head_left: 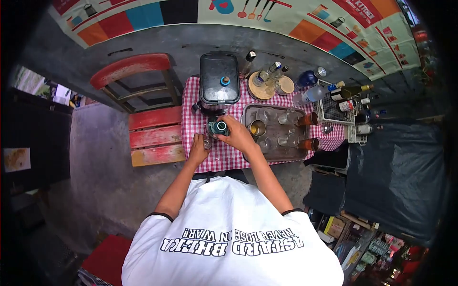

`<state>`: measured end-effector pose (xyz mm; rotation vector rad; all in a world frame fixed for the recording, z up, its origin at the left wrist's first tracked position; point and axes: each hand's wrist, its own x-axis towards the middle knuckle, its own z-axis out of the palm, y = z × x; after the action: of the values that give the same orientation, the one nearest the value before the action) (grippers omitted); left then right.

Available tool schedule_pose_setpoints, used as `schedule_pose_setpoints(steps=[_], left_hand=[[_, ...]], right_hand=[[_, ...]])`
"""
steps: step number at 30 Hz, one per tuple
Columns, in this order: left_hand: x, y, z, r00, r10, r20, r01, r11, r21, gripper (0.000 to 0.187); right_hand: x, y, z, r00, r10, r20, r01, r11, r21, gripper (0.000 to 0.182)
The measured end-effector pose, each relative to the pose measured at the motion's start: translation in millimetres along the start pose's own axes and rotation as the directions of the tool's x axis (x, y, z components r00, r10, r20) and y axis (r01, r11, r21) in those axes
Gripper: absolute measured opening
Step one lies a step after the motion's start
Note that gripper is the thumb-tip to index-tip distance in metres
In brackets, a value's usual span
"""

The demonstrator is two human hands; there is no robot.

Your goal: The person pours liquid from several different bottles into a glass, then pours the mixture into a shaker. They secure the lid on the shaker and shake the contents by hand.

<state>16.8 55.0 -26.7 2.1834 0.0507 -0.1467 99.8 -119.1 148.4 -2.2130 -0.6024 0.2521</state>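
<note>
In the head view, my right hand (237, 135) is wrapped round the upper part of a dark bottle (220, 127), whose uncapped mouth faces up at me. Low on its left, my left hand (198, 151) has its fingers closed on a small clear glass (206, 142) at the checkered tablecloth (191, 125). Just behind the bottle stands a black lidded container (218, 64) with a blue-topped stopper (225, 81) on its lid. Right of my right hand, a metal cup (257, 127) with yellowish contents sits on a brown tray (281, 156).
Several glass mugs and amber glasses (307, 119) share the tray. Bottles crowd a round wooden board (258, 90) at the back and a white wire rack (326, 108) on the right. A red wooden chair (155, 138) stands against the table's left side.
</note>
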Motion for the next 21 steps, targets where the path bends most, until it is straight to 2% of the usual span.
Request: schedule_pose_setpoints(steps=[7, 10, 13, 16, 18, 20, 21], left_hand=[[1.6, 2.3, 0.3, 1.000, -0.013, 0.024, 0.013, 0.999, 0.032, 0.065], [3.9, -3.2, 2.3, 0.999, -0.009, 0.033, 0.008, 0.999, 0.039, 0.063], [2.1, -2.2, 4.1, 1.000, -0.016, 0.013, 0.016, 0.999, 0.048, 0.062], [0.9, 1.7, 0.8, 1.000, -0.010, 0.028, 0.009, 0.999, 0.039, 0.061], [-1.7, 4.0, 2.2, 0.998, -0.058, 0.035, 0.056, 0.997, 0.049, 0.061], [-2.5, 4.9, 3.2, 1.000, -0.019, -0.009, 0.019, 0.999, 0.050, 0.062], [-2.7, 2.9, 3.8, 0.998, -0.056, 0.033, 0.054, 0.997, 0.050, 0.064]], right_hand=[[1.0, 0.7, 7.1, 0.999, -0.006, -0.033, 0.007, 1.000, 0.024, 0.041], [9.3, 3.5, 3.3, 0.998, -0.060, -0.028, 0.061, 0.997, 0.051, 0.039], [19.9, 0.2, -5.4, 0.984, -0.167, 0.053, 0.170, 0.984, -0.045, 0.039], [28.4, -4.8, -15.1, 0.979, -0.181, 0.097, 0.185, 0.982, -0.033, 0.039], [34.4, -0.9, -13.9, 0.979, -0.179, 0.103, 0.183, 0.982, -0.040, 0.039], [40.2, 3.7, -11.9, 0.978, -0.176, 0.110, 0.181, 0.983, -0.042, 0.040], [42.2, 3.5, -12.4, 0.973, -0.176, 0.149, 0.187, 0.980, -0.065, 0.041]])
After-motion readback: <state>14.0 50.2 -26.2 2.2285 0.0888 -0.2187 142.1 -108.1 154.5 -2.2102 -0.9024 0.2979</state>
